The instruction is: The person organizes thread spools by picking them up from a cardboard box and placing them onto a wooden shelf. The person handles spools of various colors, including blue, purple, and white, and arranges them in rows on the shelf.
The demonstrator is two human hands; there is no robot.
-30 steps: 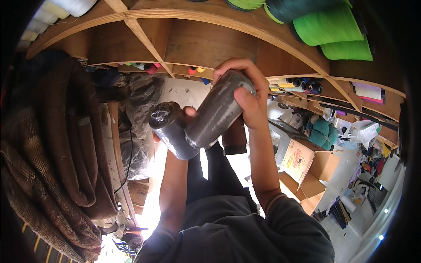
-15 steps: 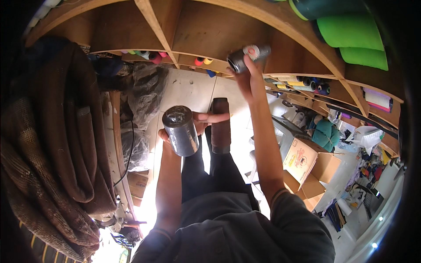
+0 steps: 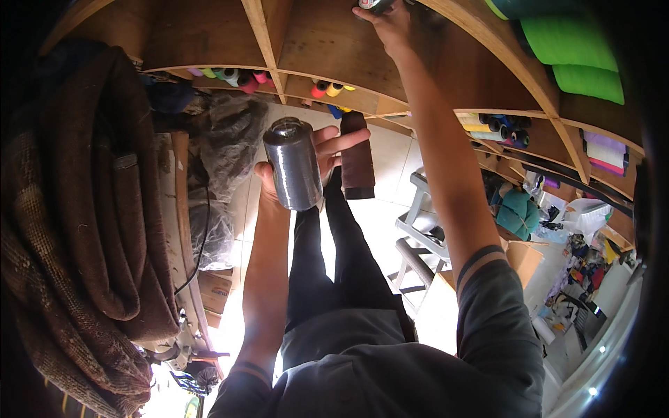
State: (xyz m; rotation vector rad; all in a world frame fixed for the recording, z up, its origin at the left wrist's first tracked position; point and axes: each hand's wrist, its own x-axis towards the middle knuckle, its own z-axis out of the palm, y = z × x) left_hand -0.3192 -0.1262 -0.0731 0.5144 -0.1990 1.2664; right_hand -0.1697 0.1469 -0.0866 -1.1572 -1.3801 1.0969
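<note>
My left hand point(image 3: 325, 148) is closed around a grey thread spool point(image 3: 295, 167) that stands upright in a shiny wrapper. A brown thread spool point(image 3: 358, 165) is also held by that hand, gripped between its fingers beside the grey one. My right arm stretches up and forward to the wooden shelf point(image 3: 334, 43). At the top edge of the view, my right hand point(image 3: 391, 26) grips a dark grey thread spool point(image 3: 376, 6), which is mostly cut off by the picture's edge.
Bright green spools point(image 3: 571, 52) sit in an upper right compartment. Small coloured spools point(image 3: 240, 79) line a lower shelf. Brown knitted fabric point(image 3: 90, 209) hangs at left. A grey step stool point(image 3: 420, 230) and a cardboard box point(image 3: 524, 261) stand right of my legs.
My right hand has moved up and forward with its dark grey spool, toward the upper shelf. My left hand has risen slightly, still holding the grey and brown spools.
</note>
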